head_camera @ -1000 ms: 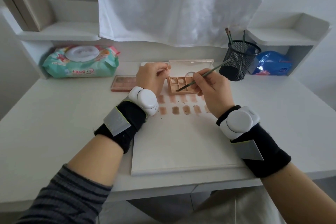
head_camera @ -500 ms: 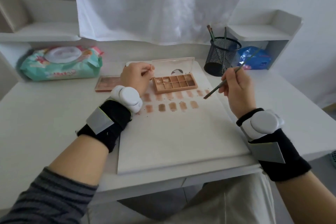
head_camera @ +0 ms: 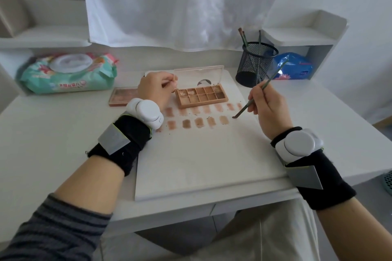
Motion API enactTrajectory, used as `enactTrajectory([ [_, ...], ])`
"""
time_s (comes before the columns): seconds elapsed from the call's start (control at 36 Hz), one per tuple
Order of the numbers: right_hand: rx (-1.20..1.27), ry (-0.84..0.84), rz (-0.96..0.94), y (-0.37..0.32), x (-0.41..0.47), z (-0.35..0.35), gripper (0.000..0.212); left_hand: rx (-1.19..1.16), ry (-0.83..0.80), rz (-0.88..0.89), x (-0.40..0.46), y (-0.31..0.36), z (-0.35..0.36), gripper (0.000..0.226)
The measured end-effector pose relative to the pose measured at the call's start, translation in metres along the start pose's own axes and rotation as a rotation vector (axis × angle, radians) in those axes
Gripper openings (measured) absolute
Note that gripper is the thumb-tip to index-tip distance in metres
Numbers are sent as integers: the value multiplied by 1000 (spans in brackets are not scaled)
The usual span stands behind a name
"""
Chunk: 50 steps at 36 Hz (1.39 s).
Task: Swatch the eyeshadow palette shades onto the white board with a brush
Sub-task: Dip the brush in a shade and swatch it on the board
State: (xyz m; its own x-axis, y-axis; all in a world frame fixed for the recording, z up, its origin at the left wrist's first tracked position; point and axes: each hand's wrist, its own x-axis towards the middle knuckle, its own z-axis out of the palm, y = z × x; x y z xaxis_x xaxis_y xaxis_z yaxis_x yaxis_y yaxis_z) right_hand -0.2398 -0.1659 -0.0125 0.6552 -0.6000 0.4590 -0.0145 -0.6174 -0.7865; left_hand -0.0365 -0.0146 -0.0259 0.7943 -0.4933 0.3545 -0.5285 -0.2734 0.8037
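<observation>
While right hand (head_camera: 269,110) pinches brush (head_camera: 257,95), tip touching board (head_camera: 201,154)

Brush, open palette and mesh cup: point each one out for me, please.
Brush (head_camera: 257,96): head view, on the handle just above the fingers.
Open palette (head_camera: 201,96): head view, on the middle pans.
Mesh cup (head_camera: 254,65): head view, on the front wall.

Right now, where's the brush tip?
In the head view, the brush tip sits on the white board, right of the lower swatch row, held by the right hand.
</observation>
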Motion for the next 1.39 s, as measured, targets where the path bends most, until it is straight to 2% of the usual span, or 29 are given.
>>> enactTrajectory([
  [0.64, -8, 21, -6, 2, -1, 0, 31, -17, -1, -12, 1, -2, 0, 12],
  [0.81, -45, 40, -17, 4, 2, 0, 26, -31, 7, -4, 2, -3, 1, 12],
  [1.0, -16, 28, 2, 2, -1, -1, 30, -22, 1, 1, 2, -4, 1, 12],
  [1.22, -36, 42, -11, 4, 1, -1, 25, -6, 2, -4, 1, -1, 0, 12],
  [1.39, 7, 67, -21, 3, 0, -2, 30, -19, 3, -14, 0, -1, 0, 12],
])
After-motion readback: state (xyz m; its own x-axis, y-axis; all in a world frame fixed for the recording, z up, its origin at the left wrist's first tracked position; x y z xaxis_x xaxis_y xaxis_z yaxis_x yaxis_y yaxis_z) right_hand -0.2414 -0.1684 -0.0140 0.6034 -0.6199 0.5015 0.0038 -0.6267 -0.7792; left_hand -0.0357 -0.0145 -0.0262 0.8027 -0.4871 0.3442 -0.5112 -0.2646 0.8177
